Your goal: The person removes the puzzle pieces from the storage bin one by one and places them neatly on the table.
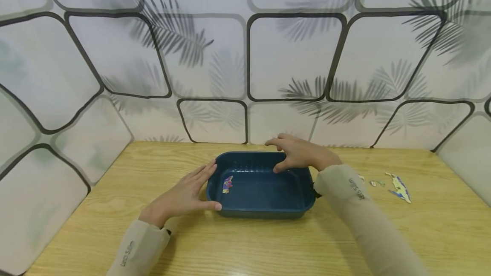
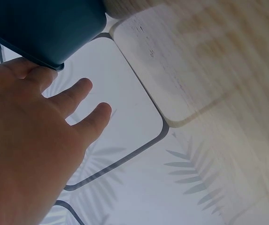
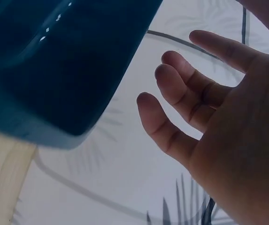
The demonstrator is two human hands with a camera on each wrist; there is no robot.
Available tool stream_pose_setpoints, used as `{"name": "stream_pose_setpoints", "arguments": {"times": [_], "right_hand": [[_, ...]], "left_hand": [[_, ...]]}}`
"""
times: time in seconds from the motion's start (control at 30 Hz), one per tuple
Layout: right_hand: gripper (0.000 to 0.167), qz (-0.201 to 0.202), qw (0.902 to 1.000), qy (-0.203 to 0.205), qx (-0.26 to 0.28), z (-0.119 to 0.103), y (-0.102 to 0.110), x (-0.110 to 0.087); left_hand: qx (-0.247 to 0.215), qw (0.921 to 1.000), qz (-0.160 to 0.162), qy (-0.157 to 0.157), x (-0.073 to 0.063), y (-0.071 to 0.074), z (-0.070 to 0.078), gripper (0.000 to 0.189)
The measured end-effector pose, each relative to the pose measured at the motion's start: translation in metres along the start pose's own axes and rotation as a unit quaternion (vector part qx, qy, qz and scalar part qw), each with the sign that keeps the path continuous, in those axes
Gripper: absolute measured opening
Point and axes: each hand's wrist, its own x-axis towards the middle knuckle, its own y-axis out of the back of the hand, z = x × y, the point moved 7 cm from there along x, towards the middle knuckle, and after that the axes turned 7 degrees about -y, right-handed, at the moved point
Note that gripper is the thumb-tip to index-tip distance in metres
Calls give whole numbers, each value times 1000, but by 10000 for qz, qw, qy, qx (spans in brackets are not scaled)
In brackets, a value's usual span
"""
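A dark blue rectangular tray (image 1: pixel 264 214) stands on the wooden table in the head view. Inside it, toward the left end, lies a small colourful paper-like piece (image 1: pixel 227 185). My left hand (image 1: pixel 188 193) touches the tray's left end, fingers extended along the rim and thumb at the near left corner. In the left wrist view its fingertips meet the rim of the tray (image 2: pixel 45 33). Over the far right part of the tray hovers my right hand (image 1: pixel 299 153), its fingers spread and slightly bent. The right wrist view shows those fingers (image 3: pixel 167 124) apart from the tray wall, holding nothing.
Right of the tray, beyond the right sleeve (image 1: pixel 356 199), lies a larger pale cut-out with blue edges (image 1: pixel 400 188). Smaller scraps (image 1: pixel 377 183) lie beside it. A patterned wall covering (image 1: pixel 295 58) rises behind the table (image 1: pixel 245 246) and at both sides.
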Motion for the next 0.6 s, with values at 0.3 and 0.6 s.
{"name": "stream_pose_setpoints", "arguments": {"times": [0.3, 0.6], "right_hand": [[73, -88, 9998, 142, -93, -18, -7, 11], [72, -323, 9994, 87, 47, -37, -20, 25]], "left_hand": [[-29, 10000, -6, 40, -1, 0, 0, 105], [-61, 10000, 0, 20, 0, 0, 0, 105]]}}
